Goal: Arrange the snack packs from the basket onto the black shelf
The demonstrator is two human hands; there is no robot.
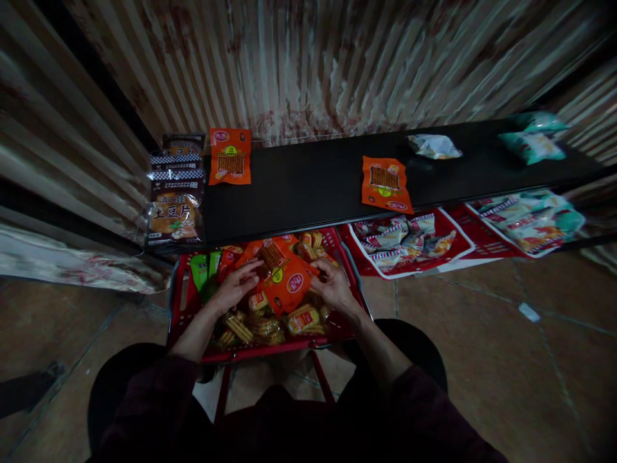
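Observation:
An orange snack packet [284,281] with brown sticks pictured on it lies tilted over the packets in a red shopping basket [241,352]. My right hand [333,286] pinches its right edge between thumb and fingers. At the packet's left side is my left hand [236,287], fingers stretched out and touching or just over its edge; nothing shows gripped in them. Around both hands in the basket are clear bags of yellowish snack sticks [304,319] and a green packet [205,273]. Whatever lies beneath the orange packet is mostly hidden.
A black shelf [299,186] runs behind the basket. On it are two orange packets [230,156] [387,184], dark potato-slice packets [174,215], a white packet [434,146] and teal packets [533,145]. Red baskets of snacks [460,247] stand under its right part. Pleated curtains [299,71] hang behind.

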